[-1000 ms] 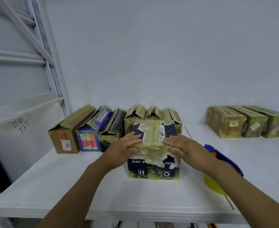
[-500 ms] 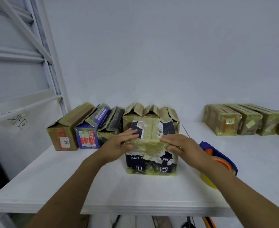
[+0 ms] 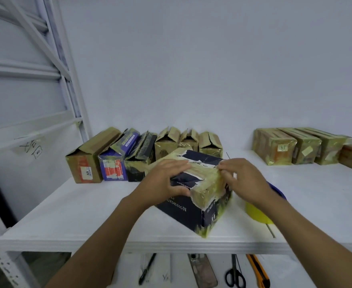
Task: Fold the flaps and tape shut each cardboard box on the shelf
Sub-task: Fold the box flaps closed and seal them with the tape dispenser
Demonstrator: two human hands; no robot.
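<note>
A dark cardboard box [image 3: 191, 213] is held by both top edges on the white shelf [image 3: 88, 215].

The box is set near the shelf's front edge, skewed so that one corner is turned toward the camera. Its navy printed sides are smooth, and its top is covered in glossy, wrinkled yellowish tape with torn white paper showing. The left hand [image 3: 164, 181] is clamped on the left top edge, fingers curled over the lid and thumb pressed on the side panel. The right hand [image 3: 245, 179] is bent onto the taped right edge, fingers close together (whether only tape is pinched cannot be told). A yellow tape roll [image 3: 256, 213] is partly hidden behind the right forearm. Open-flapped boxes [image 3: 166, 144] are lined along the back, with taped boxes [image 3: 275, 146] well apart to the right.
</note>
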